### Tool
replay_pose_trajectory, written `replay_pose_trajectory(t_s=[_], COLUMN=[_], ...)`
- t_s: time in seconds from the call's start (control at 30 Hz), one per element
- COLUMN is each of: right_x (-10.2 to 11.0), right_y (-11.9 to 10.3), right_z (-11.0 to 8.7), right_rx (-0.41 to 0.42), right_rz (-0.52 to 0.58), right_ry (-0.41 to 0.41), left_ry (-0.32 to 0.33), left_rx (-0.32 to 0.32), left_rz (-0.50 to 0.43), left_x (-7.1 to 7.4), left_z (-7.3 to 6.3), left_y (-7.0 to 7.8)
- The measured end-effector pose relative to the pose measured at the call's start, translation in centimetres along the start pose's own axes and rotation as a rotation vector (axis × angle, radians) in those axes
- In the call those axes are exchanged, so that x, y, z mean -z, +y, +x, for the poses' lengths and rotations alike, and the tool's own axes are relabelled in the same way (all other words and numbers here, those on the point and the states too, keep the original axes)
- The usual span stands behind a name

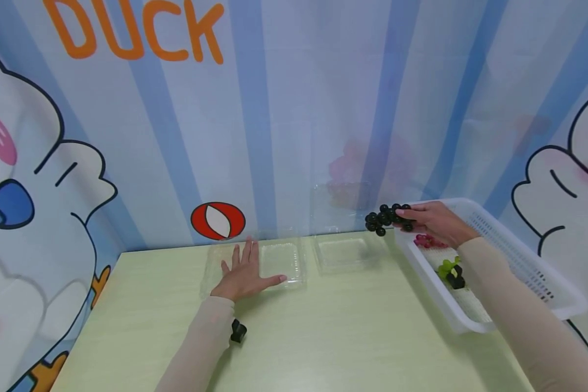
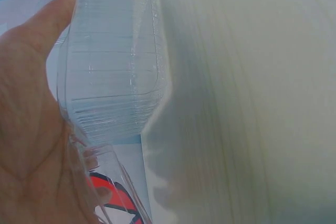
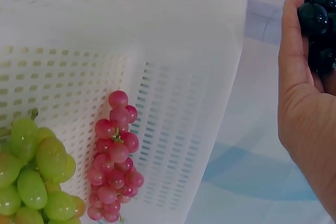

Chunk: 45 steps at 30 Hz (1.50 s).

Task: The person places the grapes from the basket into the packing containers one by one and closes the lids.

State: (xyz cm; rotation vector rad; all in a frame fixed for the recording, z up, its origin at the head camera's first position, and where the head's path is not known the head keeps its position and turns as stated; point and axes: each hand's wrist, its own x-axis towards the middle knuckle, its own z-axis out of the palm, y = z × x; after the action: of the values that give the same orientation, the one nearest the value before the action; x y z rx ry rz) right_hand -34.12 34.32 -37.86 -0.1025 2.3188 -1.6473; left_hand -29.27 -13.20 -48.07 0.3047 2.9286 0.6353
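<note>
My left hand (image 1: 242, 279) has its fingers spread over a clear plastic clamshell box (image 1: 283, 262). In the left wrist view, the thumb and palm lie along the box's clear wall. My right hand (image 1: 438, 220) pinches a bunch of black grapes (image 1: 383, 219) in the air by the far left corner of a white basket (image 1: 433, 288). A bunch of pink grapes (image 3: 114, 163) and a bunch of green grapes (image 3: 39, 177) lie inside the basket. The right forearm and wrist camera partly hide the basket's contents in the head view.
A second clear clamshell box (image 1: 344, 255) sits on the pale table (image 1: 343, 332), its lid raised against the curtain. The striped blue curtain (image 1: 294, 109) with printed ducks stands along the table's back edge. The basket's perforated walls rise at the right.
</note>
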Motion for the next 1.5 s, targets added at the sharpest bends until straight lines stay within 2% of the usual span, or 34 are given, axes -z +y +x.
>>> replay_pose_trajectory(t_s=[0.27,0.43,0.77,1.0,1.23,1.5], right_x=[-0.9,-1.5,-2.3,-3.2,-4.5,-6.0], right_y=[-0.3,-0.6,-1.9,-2.7,-3.3,-3.9], right_z=[0.6,0.6,0.8,1.3,1.7,2.6], right_rx=[-0.008,0.007,0.012,0.026,0.028,0.032], right_rz=[-0.004,0.031,0.022,-0.041,-0.043,-0.031], right_ry=[-0.017,-0.036,-0.045,-0.053,-0.074,-0.093], left_ry=[0.003,-0.001,0.001,0.007,-0.004,0.003], left_rx=[-0.003,-0.002,0.002,0.002,0.015,0.002], left_rz=[-0.014,-0.017,-0.009,-0.003,0.011,-0.004], left_x=[0.1,0.2,0.1,0.0,-0.3,-0.1], left_z=[-0.1,-0.1,0.0,0.0,0.1,0.1], left_y=[0.0,0.1,0.2,0.1,0.0,0.0])
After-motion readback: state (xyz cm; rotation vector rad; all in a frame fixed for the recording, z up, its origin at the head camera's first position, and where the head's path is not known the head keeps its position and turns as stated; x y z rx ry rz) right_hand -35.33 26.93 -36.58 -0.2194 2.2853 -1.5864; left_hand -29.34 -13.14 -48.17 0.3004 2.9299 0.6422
